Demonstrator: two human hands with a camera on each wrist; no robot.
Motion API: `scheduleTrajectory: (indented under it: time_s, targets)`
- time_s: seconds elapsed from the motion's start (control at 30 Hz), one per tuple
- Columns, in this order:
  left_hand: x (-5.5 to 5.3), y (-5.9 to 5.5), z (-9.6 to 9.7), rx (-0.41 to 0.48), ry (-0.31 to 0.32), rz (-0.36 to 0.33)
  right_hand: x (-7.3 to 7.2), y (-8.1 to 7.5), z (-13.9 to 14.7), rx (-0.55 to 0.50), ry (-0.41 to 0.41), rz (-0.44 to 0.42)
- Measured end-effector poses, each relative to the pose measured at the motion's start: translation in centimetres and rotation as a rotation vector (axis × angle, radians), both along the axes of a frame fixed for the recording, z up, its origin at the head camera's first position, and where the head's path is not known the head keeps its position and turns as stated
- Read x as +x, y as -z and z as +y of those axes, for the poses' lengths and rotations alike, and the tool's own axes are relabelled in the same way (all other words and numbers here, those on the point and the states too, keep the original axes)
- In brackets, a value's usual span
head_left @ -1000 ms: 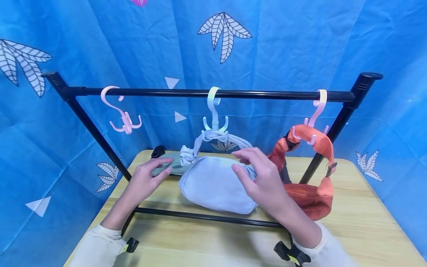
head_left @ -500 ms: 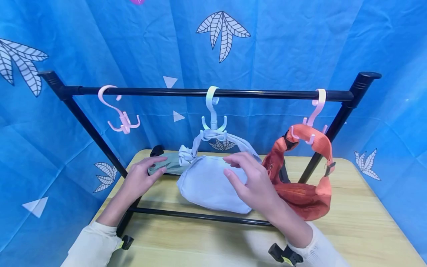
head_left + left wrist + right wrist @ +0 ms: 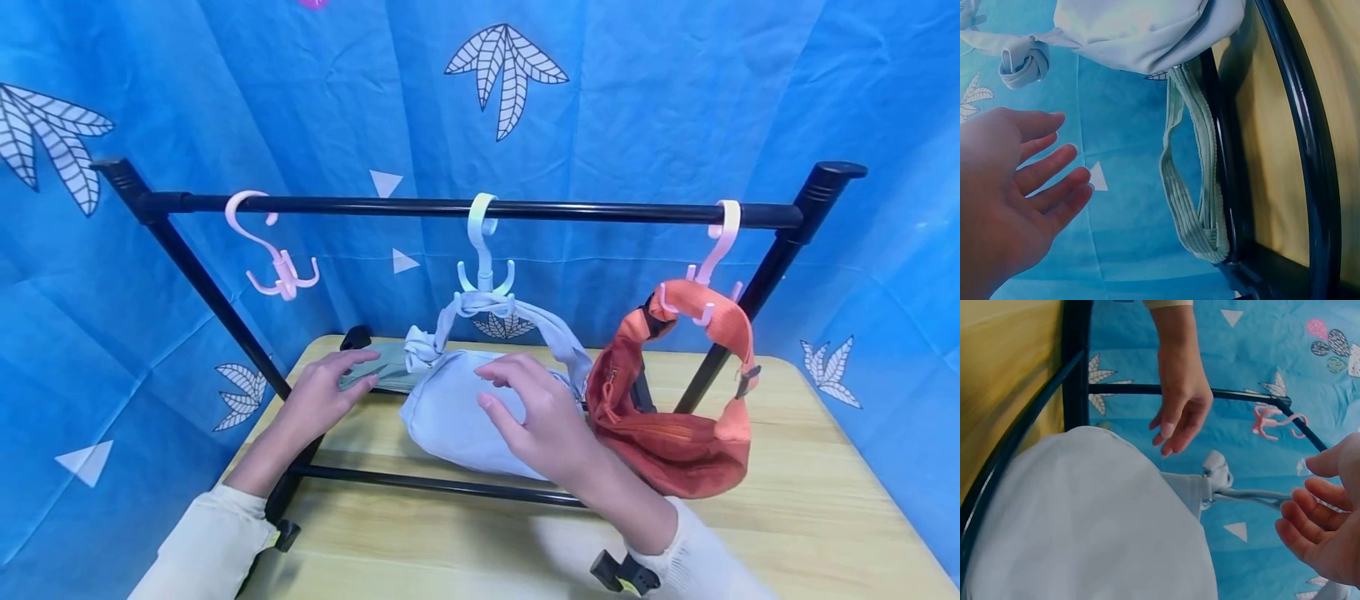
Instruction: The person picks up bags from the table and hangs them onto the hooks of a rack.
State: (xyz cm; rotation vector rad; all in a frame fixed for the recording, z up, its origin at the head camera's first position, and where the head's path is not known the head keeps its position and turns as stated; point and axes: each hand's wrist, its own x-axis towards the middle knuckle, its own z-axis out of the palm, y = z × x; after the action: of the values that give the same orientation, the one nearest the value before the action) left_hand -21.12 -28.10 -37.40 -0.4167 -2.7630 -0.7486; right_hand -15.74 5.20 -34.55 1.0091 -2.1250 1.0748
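Note:
A pale blue bag (image 3: 450, 417) hangs by its knotted strap from the light blue hook (image 3: 483, 250) at the middle of the rack. In the head view my right hand (image 3: 543, 421) overlaps the front of this bag, fingers loosely bent and holding nothing. My left hand (image 3: 326, 392) is off to the bag's left, its fingers relaxed and nothing in them. Close beyond its fingertips lies a green corduroy bag (image 3: 386, 367), partly hidden behind the blue one; the left wrist view shows its strap and zip (image 3: 1194, 169). On the right hook (image 3: 720, 250) hangs a rust-orange bag (image 3: 667, 425).
The black rack's top bar (image 3: 600, 212) spans the view, with a lower bar (image 3: 450, 485) nearer me. A pink hook (image 3: 281, 267) on the left carries nothing. Beneath is a wooden table (image 3: 810, 500), and a blue patterned curtain (image 3: 637, 100) hangs behind.
My right hand has moved left across the front of the blue bag, uncovering more of the orange bag. The left hand has shifted slightly left. The bags still hang from the same hooks.

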Motion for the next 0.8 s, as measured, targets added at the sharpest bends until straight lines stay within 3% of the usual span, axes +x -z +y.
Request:
scheduleTrajectory:
  time_s: [0.4, 0.8]
  targets:
    - [-1.3, 0.8, -0.2, -0.051, 0.004, -0.013, -0.3, 1.0, -1.8, 0.056, -0.018, -0.053]
    - [-2.8, 2.1, -0.8, -0.099, -0.043, -0.039, -1.0, 2.5, -3.6, 0.088, -0.054, -0.101]
